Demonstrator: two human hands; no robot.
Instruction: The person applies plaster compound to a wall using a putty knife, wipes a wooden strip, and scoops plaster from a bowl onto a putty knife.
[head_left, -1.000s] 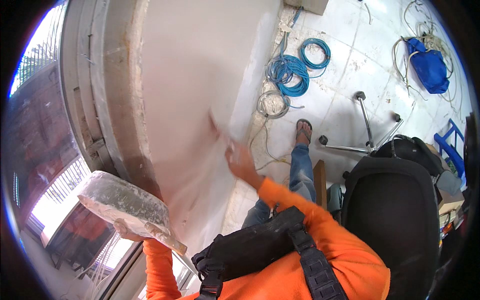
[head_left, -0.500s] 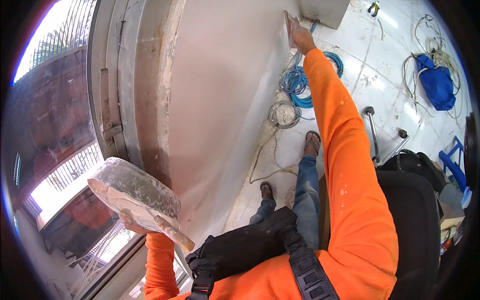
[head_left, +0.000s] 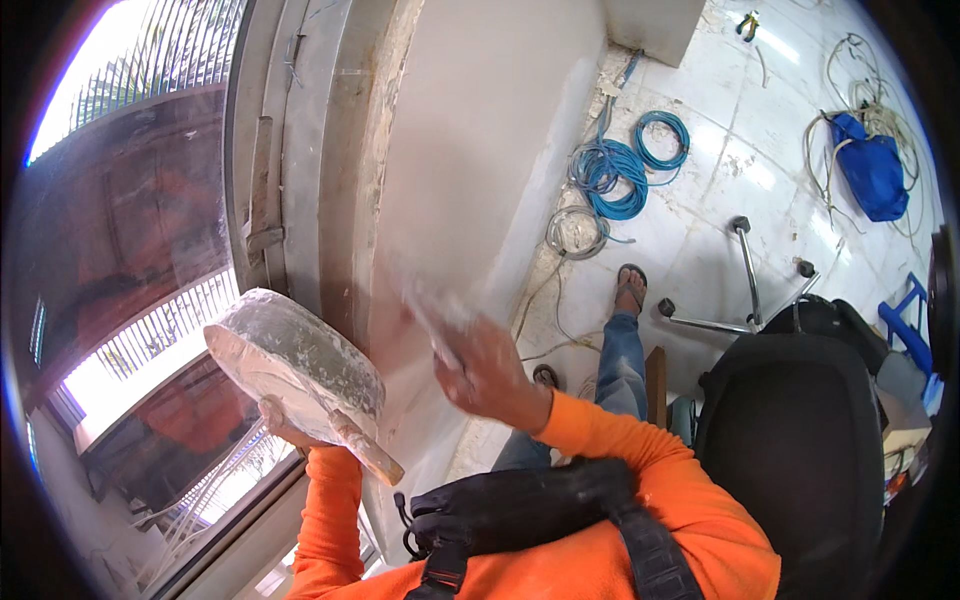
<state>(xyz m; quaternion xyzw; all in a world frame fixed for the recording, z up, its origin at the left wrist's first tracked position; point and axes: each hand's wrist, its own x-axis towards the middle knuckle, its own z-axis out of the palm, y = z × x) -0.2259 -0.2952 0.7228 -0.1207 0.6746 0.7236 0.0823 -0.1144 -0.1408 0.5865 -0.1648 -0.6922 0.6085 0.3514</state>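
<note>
A round grey pan (head_left: 320, 345), crusted with white putty, is tilted on its side at the lower left. My left hand (head_left: 283, 424) is closed on its lower rim. A wooden-handled putty knife (head_left: 368, 452) lies across that rim beside the hand, its blade end in the putty. My right hand (head_left: 492, 378) is closed around a flat scraper (head_left: 432, 318), which motion blurs. The scraper is in front of the pale low wall (head_left: 480, 130), to the right of the pan; whether it touches the wall I cannot tell.
A window frame (head_left: 300, 180) runs along the left. Coiled blue cable (head_left: 612, 180) lies on the tiled floor beyond the wall. To my right stands a black office chair (head_left: 790, 430). A blue bag (head_left: 872, 170) with ropes and pliers (head_left: 747, 25) lie farther off.
My right hand has swept back from the far end of the wall to near the pan, still holding the scraper. The pan has shifted slightly right and up in the view.
</note>
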